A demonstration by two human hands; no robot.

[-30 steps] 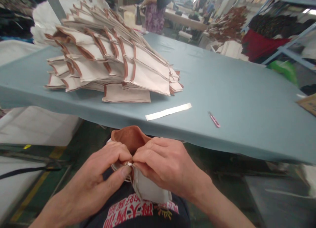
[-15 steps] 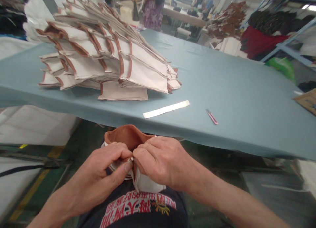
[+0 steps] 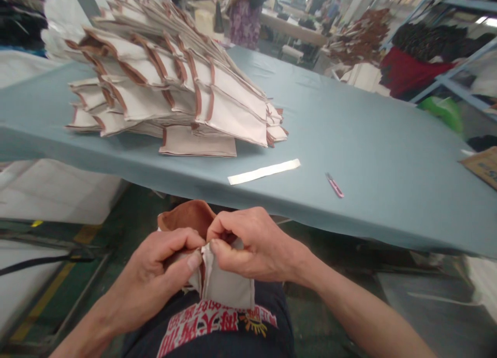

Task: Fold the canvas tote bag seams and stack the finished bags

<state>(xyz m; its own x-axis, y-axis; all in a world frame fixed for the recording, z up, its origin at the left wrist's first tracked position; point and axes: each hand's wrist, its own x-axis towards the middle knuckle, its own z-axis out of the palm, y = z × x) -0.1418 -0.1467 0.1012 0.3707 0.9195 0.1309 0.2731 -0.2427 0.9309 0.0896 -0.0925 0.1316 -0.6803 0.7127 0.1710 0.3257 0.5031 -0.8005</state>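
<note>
In front of my lap I hold a cream fabric piece [image 3: 233,291] with a brown inner side, which looks like a sewn pouch or band. My left hand [image 3: 159,270] pinches its seam edge between thumb and forefinger. Close beside it, my right hand [image 3: 252,244] pinches the same edge, fingertips almost touching the left ones. A cream flap hangs below the right fingers, while the brown side curves up behind both hands. On the table's near part lie a pale strip [image 3: 264,172] and small pink-handled thread snips [image 3: 334,185].
A tall pile of cream pieces with brown edges [image 3: 233,107] covers the left of the blue-green table [image 3: 368,140]. A cardboard piece [image 3: 481,166] sits at the right edge. Behind stand a person in a patterned garment [image 3: 244,24] and blue shelving [image 3: 442,84] with cloth.
My right hand has turned and shifted its pinch along the edge, baring more of the seam. The cream flap hangs more openly; the left hand keeps its pinch, slightly lower.
</note>
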